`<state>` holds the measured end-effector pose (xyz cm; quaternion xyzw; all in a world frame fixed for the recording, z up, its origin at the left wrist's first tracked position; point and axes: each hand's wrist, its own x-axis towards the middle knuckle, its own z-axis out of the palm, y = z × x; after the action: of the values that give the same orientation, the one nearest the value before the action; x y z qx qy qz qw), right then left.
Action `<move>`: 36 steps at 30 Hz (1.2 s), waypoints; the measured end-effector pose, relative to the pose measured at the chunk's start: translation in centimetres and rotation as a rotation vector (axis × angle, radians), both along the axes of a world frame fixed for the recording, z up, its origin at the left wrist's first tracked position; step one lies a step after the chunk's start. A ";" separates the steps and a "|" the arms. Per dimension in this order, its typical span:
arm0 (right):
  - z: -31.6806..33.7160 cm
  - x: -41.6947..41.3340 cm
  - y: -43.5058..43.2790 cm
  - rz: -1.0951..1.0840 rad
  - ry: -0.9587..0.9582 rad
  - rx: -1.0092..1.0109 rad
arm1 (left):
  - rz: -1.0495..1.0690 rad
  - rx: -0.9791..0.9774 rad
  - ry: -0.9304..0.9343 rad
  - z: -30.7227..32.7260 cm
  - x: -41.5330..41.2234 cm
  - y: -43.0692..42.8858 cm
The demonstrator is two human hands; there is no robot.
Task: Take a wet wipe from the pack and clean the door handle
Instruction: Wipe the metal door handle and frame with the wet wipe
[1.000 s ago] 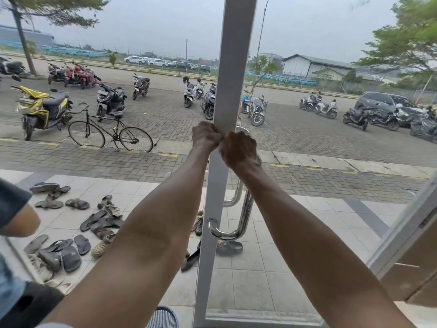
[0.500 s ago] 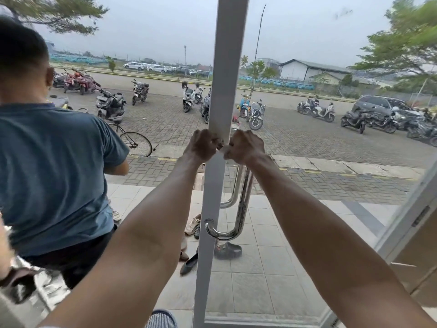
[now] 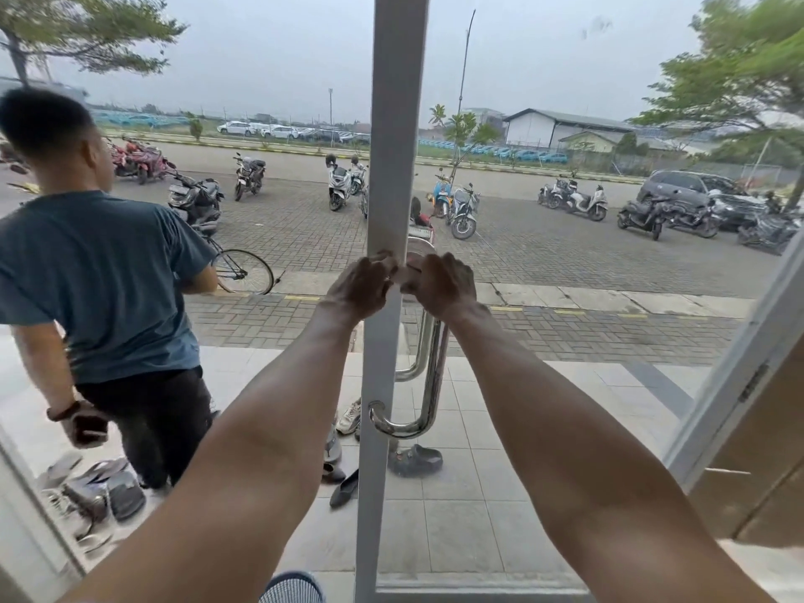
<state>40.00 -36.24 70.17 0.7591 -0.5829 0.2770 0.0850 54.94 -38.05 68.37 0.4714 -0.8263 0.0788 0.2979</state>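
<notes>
The chrome door handle (image 3: 433,376) is a vertical bar fixed to the white door frame (image 3: 398,124), and it curves into the frame at the bottom. My right hand (image 3: 443,285) is closed around the top of the bar. Just to its left, in front of the frame, my left hand (image 3: 363,285) has its fingers curled, almost touching the right hand. A small pale piece, the wet wipe (image 3: 402,276), shows between the two hands; most of it is hidden. The pack is not in view.
A person in a blue shirt (image 3: 108,276) stands outside at the left with their back to me. Sandals and shoes (image 3: 413,459) lie on the tiled porch. A second white frame (image 3: 739,363) slants at the right. A round blue mesh object (image 3: 291,589) sits at the bottom edge.
Both hands have slid slightly down the handle's top, staying together. The person in the blue shirt came into view at the left and has stepped further out.
</notes>
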 end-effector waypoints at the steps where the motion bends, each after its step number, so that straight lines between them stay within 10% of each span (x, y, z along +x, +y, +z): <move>1: -0.3 -0.5 0.2 0.006 0.000 -0.013 | 0.009 0.014 0.014 0.0 -0.2 0.1; 36: -3.6 -1.0 0.1 -0.125 -0.127 -0.204 | 0.151 0.078 0.165 0.9 -2.7 1.9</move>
<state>38.97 -36.19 66.55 0.6897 -0.6020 0.3766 0.1419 52.23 -36.10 69.23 0.5484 -0.7636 0.0299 0.3395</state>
